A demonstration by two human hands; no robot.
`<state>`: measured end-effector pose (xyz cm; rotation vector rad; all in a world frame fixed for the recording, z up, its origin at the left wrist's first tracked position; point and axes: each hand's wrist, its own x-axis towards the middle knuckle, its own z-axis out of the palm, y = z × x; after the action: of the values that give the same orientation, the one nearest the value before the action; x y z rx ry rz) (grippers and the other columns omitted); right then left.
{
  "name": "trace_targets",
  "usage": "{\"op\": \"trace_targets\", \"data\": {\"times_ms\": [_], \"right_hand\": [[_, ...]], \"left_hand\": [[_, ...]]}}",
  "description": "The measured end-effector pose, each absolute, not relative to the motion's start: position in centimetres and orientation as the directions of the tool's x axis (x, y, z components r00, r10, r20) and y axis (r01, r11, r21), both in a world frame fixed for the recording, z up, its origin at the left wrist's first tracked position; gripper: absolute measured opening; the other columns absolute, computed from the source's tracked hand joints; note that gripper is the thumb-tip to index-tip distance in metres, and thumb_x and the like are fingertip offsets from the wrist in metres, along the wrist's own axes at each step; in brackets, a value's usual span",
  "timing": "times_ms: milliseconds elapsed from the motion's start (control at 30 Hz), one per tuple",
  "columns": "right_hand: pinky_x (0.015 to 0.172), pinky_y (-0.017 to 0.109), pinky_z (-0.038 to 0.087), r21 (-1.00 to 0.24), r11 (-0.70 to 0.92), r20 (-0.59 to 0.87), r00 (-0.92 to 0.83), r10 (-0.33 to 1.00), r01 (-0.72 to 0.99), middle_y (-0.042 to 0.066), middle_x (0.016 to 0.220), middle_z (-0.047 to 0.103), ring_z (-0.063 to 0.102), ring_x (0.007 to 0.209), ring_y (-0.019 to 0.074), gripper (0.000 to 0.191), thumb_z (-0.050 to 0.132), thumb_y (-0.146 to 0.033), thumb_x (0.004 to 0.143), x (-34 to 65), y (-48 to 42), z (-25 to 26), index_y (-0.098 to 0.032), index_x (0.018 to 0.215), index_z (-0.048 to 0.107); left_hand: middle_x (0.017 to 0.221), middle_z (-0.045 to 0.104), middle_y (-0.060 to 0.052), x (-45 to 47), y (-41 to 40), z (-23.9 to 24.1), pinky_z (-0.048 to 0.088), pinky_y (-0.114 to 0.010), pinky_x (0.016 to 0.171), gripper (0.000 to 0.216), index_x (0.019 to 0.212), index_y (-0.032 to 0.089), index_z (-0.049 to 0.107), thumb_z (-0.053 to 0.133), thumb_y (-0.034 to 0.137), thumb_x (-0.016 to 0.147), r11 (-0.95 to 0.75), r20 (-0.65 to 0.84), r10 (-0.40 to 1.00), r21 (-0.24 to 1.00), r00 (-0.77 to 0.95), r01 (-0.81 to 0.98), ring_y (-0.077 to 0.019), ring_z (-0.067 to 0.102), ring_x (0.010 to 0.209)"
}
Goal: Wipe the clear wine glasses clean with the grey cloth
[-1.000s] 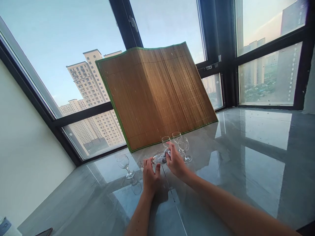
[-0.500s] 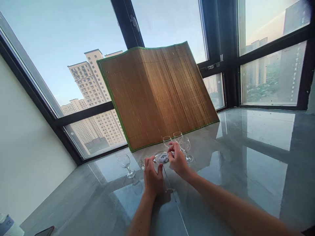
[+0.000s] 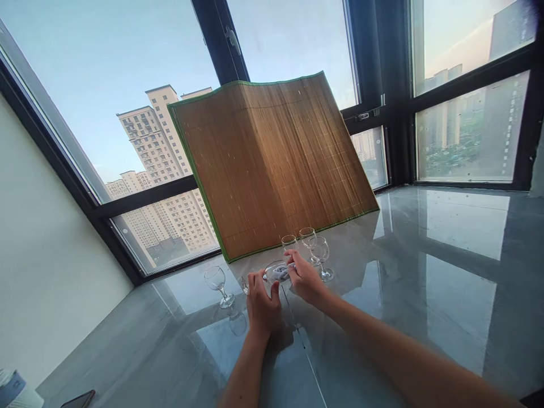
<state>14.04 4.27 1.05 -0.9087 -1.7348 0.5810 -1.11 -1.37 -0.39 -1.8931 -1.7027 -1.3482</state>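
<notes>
My left hand [image 3: 261,301] is closed around a wine glass [image 3: 269,272] that lies tipped sideways, its foot pointing left and its bowl opening right. Bunched inside the bowl is a greyish-white cloth [image 3: 280,273]. At the glass's mouth, my right hand [image 3: 304,276] has its fingers bent on the cloth; part of the cloth is hidden by them. A separate wine glass [image 3: 215,279] stands upright to the left. Just behind my right hand are three more upright glasses, a nearer one [image 3: 319,249] and two farther back, partly covered by the hand.
A brown slatted mat [image 3: 276,170] with green edging leans against the window behind the glasses. The glossy grey tiled surface [image 3: 382,328] reflects the windows. At the lower left lie a dark phone-like object [image 3: 79,400] and a white-and-blue container [image 3: 17,390].
My right hand has shifted slightly left, closer over the mouth of the held glass. My left hand and the glass have barely moved; the standing glasses are unchanged.
</notes>
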Motion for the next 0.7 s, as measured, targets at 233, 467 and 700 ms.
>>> {"op": "trace_targets", "data": {"times_ms": [233,467,700], "right_hand": [[0.081,0.031,0.042,-0.725,0.645,0.556,-0.349,0.755,0.241,0.005,0.105,0.057,0.055,0.079,0.0159,0.071,0.048,-0.004,0.064,14.6,3.8,1.6,-0.017,0.133,0.036],[0.068,0.027,0.037,-0.728,0.642,0.576,-0.293,0.763,0.242,-0.003,0.078,0.054,0.051,0.068,0.0151,0.065,0.045,-0.003,0.07,14.4,3.7,1.5,-0.021,0.133,0.041],[0.055,0.023,0.035,-0.802,0.595,0.575,-0.204,0.792,0.049,-0.007,0.069,0.049,0.043,0.056,0.0116,0.06,0.049,-0.008,0.067,14.5,3.3,2.4,-0.019,0.126,0.048]], "left_hand": [[0.105,0.056,-0.011,-1.9,-1.1,-0.4,0.047,-0.039,0.081,0.031,0.116,0.016,0.056,0.051,0.037,0.095,-0.29,0.749,0.648,0.413,-0.14,0.863,-0.0249,0.057,0.092],[0.094,0.056,-0.006,-2.9,-1.3,-0.1,0.045,-0.033,0.068,0.032,0.108,0.018,0.061,0.046,0.044,0.096,-0.39,0.669,0.738,0.526,-0.084,0.756,-0.0188,0.053,0.074],[0.088,0.051,-0.003,-2.8,-1.6,0.3,0.043,-0.032,0.07,0.036,0.112,0.019,0.059,0.048,0.049,0.095,-0.374,0.643,0.766,0.463,-0.014,0.804,-0.0186,0.05,0.073]]}}
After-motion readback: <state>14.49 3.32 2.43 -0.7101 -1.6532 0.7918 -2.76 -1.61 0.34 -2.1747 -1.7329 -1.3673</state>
